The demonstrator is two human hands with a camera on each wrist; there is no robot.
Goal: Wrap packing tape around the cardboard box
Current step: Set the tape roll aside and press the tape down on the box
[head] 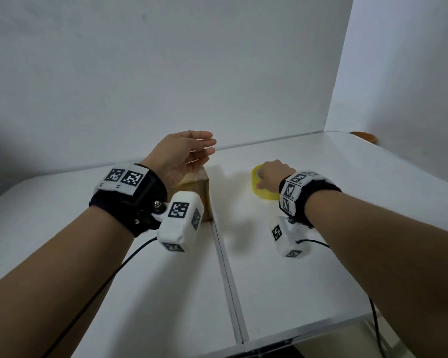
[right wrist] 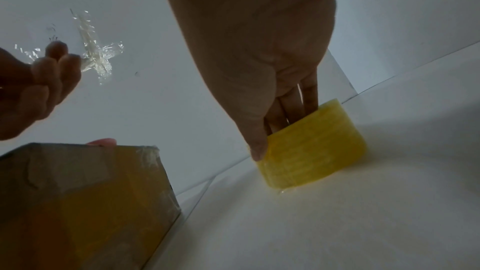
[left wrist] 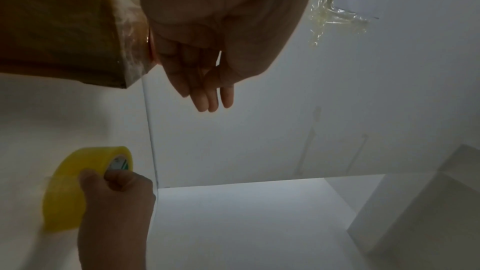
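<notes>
A small brown cardboard box [head: 195, 188], with glossy tape on its faces [right wrist: 85, 198], stands on the white table [head: 308, 280] just left of the centre seam. My left hand [head: 189, 151] hovers above it with straight fingers [left wrist: 211, 98], holding nothing; its thumb tip shows at the box's far top edge. A yellow roll of packing tape [head: 263, 186] sits to the right of the box. My right hand [head: 272, 174] grips the roll [right wrist: 311, 147], fingers inside the core and thumb on the outer face [left wrist: 70, 188].
White walls [head: 166, 73] close the table at the back and right. A crumpled piece of clear tape [left wrist: 335, 19] sticks to the back wall. An orange object [head: 364, 136] lies at the far right corner. Cables [head: 130, 257] trail from both wrist cameras.
</notes>
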